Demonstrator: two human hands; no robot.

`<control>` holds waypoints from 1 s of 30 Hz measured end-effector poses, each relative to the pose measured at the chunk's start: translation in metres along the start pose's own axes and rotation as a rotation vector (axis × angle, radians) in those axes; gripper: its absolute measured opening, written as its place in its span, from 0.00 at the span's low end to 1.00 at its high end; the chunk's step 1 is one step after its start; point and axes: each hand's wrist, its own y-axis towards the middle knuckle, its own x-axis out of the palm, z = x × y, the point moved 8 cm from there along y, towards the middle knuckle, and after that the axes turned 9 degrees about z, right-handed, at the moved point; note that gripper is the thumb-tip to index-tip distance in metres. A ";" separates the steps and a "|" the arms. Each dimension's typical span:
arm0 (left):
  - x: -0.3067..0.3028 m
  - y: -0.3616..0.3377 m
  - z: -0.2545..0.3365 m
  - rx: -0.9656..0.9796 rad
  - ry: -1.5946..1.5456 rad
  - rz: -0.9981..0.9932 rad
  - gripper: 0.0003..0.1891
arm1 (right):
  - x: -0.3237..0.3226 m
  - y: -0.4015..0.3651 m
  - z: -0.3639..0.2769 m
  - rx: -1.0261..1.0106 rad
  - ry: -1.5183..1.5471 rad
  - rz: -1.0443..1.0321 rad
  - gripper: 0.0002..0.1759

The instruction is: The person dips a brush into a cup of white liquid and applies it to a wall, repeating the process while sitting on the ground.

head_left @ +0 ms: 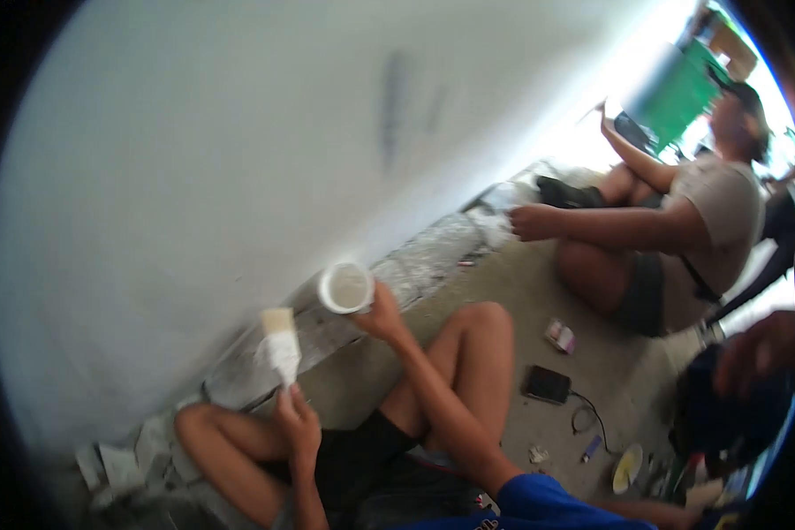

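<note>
My left hand (299, 422) is closed round the handle of a paintbrush (282, 346), held upright with its pale bristles at the top and white paint over its middle. To the right, my right hand (380, 314) grips a white cup (345, 288) by its right side. The cup's open top faces me, and its contents look greyish-white but are too blurred to name. Both the brush and the cup are in front of the base of a pale wall (194, 177), apart from each other.
Rough blocks (424, 256) line the wall's foot. A co-worker (715, 212) sits at the right, one arm raised to the wall. On the floor lie a black device (548, 384) with a cable, a small pack (559, 336) and a yellowish lid (627, 468). Another person's hand (760, 353) shows at the right edge.
</note>
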 end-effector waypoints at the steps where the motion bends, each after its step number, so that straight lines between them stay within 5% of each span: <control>1: -0.003 -0.003 -0.006 0.051 -0.065 0.065 0.16 | 0.009 -0.001 0.024 0.059 0.026 -0.070 0.37; 4: -0.011 0.011 -0.004 0.059 -0.047 0.049 0.18 | 0.003 -0.001 0.020 -0.017 -0.127 0.071 0.42; 12: -0.035 0.017 -0.040 -0.073 -0.117 0.114 0.21 | -0.016 -0.008 -0.014 0.001 -0.295 -0.010 0.49; 16: -0.053 0.014 -0.050 -0.027 0.007 0.279 0.24 | -0.121 -0.023 -0.073 0.020 -0.573 0.313 0.51; 17: -0.053 0.015 -0.052 -0.054 -0.011 0.284 0.24 | -0.160 -0.030 -0.136 0.288 -0.314 0.356 0.46; 18: -0.055 0.014 -0.053 -0.048 0.003 0.258 0.24 | -0.217 -0.044 -0.140 -0.297 -0.186 0.476 0.40; 20: -0.056 0.013 -0.043 -0.068 0.006 0.237 0.24 | -0.272 -0.115 -0.161 -0.146 -0.536 0.572 0.38; 22: -0.057 0.011 -0.032 -0.101 0.063 0.186 0.22 | -0.286 -0.211 -0.150 0.034 -0.838 0.334 0.36; 25: -0.046 0.010 -0.032 -0.101 -0.092 0.165 0.21 | -0.270 -0.350 -0.119 0.161 -1.106 -0.293 0.33; 30: -0.054 0.013 -0.015 -0.086 -0.114 0.151 0.19 | -0.260 -0.403 -0.081 0.027 -1.185 -0.749 0.27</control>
